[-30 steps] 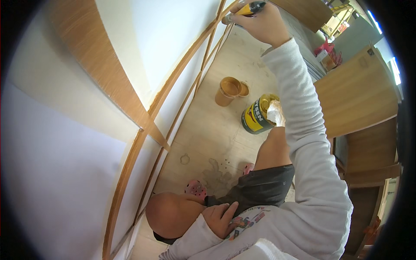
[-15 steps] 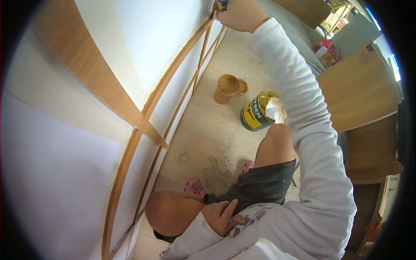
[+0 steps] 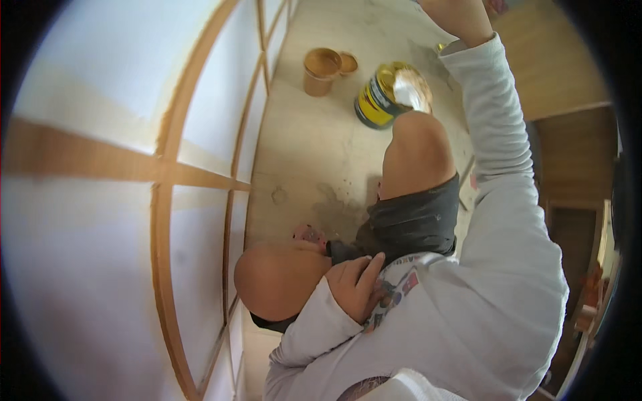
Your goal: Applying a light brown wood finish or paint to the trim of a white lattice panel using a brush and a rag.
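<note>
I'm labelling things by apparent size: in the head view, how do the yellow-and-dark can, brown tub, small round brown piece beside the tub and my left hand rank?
1. Yellow-and-dark can and left hand: roughly alike, the hand being nearer the camera, so unranked.
2. Brown tub
3. Small round brown piece

Hands: one left hand [image 3: 354, 289] and one right hand [image 3: 463, 16] are showing, totalling two. Two bare knees [image 3: 422, 150] are showing. One brown tub [image 3: 320, 79], one large can [image 3: 372, 103] and one small round dish or lid [image 3: 348, 63] are appearing.
</note>
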`<state>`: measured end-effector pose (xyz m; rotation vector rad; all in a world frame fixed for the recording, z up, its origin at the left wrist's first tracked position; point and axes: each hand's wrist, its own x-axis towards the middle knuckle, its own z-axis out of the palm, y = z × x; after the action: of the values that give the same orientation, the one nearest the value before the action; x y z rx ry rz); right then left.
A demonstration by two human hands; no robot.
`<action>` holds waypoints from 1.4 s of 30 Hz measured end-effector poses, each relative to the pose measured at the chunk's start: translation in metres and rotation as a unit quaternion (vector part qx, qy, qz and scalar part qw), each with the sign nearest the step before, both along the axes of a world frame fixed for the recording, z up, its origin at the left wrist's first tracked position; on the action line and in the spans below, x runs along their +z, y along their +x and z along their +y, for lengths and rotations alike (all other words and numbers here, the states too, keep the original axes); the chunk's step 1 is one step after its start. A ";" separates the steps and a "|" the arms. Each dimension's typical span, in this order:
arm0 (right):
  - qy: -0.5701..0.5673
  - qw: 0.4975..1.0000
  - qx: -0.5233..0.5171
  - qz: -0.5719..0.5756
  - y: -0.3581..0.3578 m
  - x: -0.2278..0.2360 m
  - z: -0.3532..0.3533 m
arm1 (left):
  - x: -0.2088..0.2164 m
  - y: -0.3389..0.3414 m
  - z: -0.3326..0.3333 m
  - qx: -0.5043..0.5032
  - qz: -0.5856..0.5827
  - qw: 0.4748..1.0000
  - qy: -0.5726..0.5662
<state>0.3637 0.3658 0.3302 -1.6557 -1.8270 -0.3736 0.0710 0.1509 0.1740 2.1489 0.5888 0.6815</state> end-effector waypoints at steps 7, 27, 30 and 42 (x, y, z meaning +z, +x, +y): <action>-0.061 0.992 0.094 -0.051 0.090 -0.100 -0.029 | 0.013 0.027 0.023 -0.076 0.067 0.991 -0.084; -0.406 0.865 0.123 -0.268 0.211 -0.284 0.173 | 0.027 0.104 0.043 0.214 0.374 0.892 -0.138; -0.439 0.787 0.196 -0.388 0.186 -0.313 0.178 | 0.017 0.103 0.036 0.238 0.400 0.871 -0.158; -0.507 0.777 0.250 -0.278 0.228 -0.408 0.195 | 0.011 0.103 0.026 0.300 0.443 0.811 -0.237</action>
<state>0.5916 0.5610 -0.0783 -1.6193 -3.1743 0.5440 0.1735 0.1769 0.1847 1.6754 1.7752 -0.2456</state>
